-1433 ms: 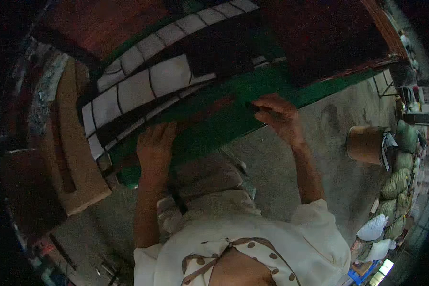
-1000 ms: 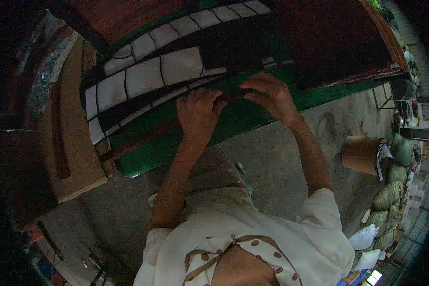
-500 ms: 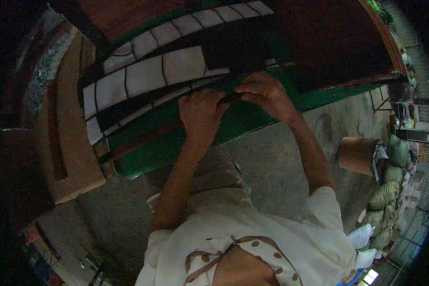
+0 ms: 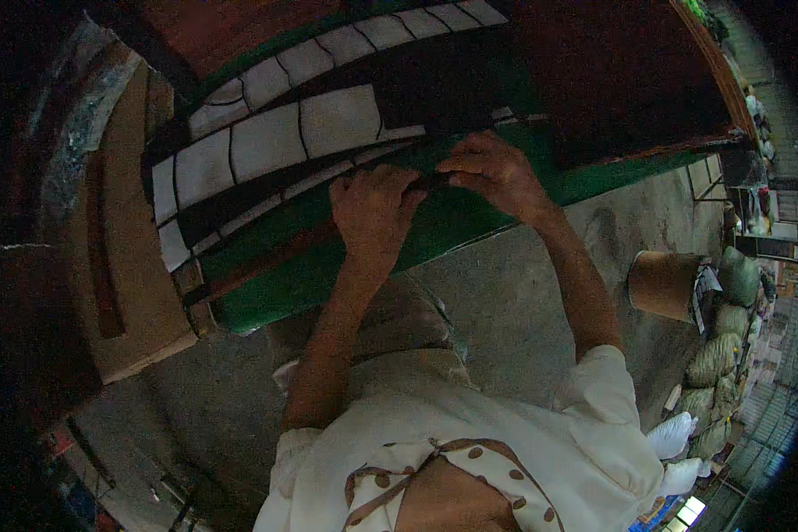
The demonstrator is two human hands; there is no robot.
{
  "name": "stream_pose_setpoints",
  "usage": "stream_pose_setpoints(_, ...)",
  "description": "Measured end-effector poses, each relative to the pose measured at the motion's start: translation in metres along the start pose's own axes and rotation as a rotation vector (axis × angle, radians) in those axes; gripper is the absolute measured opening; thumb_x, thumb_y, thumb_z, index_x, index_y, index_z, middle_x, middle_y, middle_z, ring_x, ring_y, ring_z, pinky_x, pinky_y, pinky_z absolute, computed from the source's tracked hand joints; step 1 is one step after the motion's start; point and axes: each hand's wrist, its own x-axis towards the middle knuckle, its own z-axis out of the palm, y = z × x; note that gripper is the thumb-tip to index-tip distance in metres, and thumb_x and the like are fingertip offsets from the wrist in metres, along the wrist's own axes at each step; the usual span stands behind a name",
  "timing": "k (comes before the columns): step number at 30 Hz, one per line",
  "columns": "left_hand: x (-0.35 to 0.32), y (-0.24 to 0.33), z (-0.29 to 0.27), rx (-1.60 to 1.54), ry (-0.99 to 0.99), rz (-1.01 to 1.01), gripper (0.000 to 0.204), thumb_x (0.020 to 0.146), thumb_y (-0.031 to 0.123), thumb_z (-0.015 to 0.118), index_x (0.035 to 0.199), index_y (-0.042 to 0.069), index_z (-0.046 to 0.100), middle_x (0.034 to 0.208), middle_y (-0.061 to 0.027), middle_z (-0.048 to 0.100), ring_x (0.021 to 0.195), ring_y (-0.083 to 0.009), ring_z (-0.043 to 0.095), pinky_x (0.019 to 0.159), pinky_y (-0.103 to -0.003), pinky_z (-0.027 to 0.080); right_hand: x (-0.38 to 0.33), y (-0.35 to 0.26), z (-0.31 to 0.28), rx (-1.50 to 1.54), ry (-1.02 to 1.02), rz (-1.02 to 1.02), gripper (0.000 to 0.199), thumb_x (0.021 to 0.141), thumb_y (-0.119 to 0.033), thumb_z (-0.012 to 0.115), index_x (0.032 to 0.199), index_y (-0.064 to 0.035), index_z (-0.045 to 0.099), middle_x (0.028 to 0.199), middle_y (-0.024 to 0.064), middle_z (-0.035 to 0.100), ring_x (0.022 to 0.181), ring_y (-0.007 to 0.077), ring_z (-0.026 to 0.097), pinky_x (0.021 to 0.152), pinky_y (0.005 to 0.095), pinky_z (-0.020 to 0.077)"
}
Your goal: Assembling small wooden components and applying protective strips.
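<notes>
Left hand: my fingers curled, pressing on the green board edge.
Right hand: beside my left, fingers bent onto that edge.
Held item: too dark to tell.
Pale tiles: just beyond my knuckles.

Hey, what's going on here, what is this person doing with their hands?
A person in a white dotted top bends over a green-edged counter. Both hands meet at the counter's upper edge, beside a band of white tiles: the left hand and the right hand are curled, fingertips close together, apparently pinching something small and dark that is too dim to identify. A brown bin and filled sacks stand on the concrete floor to the right.
</notes>
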Motion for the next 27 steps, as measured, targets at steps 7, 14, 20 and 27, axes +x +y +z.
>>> stream_pose_setpoints(7,0.001,-0.002,0.002,-0.004,0.012,0.046,0.025,0.075,0.028,0.071,0.097,0.015,0.069,0.090,-0.0040,0.067,0.086,-0.0229,0.062,0.083,-0.045,0.040,0.001,-0.001,0.001,0.054,0.006,-0.002,0.023,0.075,-0.010,0.069,0.098,-0.0124,0.070,0.095,0.0041,0.063,0.091,0.0193,0.059,0.077,0.0346,0.0513)
stream_pose_setpoints(14,0.002,-0.002,0.001,-0.082,-0.019,0.031,0.027,0.074,0.029,0.071,0.097,0.014,0.068,0.091,-0.0031,0.067,0.085,-0.0220,0.062,0.086,-0.045,0.039,0.001,0.007,0.004,-0.005,0.023,-0.039,0.025,0.074,-0.009,0.070,0.098,-0.0130,0.070,0.094,0.0035,0.063,0.090,0.0200,0.059,0.077,0.0353,0.0516)
stream_pose_setpoints(20,0.002,-0.001,0.002,-0.019,0.012,0.043,0.027,0.076,0.029,0.070,0.097,0.014,0.068,0.090,-0.0025,0.067,0.084,-0.0217,0.062,0.081,-0.043,0.041,0.004,0.006,0.002,-0.040,0.047,-0.075,0.027,0.073,-0.008,0.071,0.099,-0.0139,0.070,0.093,0.0032,0.063,0.089,0.0194,0.060,0.075,0.0342,0.0526)
stream_pose_setpoints(27,0.005,-0.004,0.004,-0.009,-0.025,0.051,0.026,0.078,0.028,0.067,0.100,0.013,0.067,0.087,-0.0059,0.065,0.079,-0.0224,0.061,0.073,-0.040,0.042,0.007,0.010,0.002,-0.073,0.030,-0.105,0.029,0.073,-0.008,0.072,0.101,-0.0131,0.069,0.094,0.0044,0.063,0.090,0.0209,0.061,0.074,0.0338,0.0538)
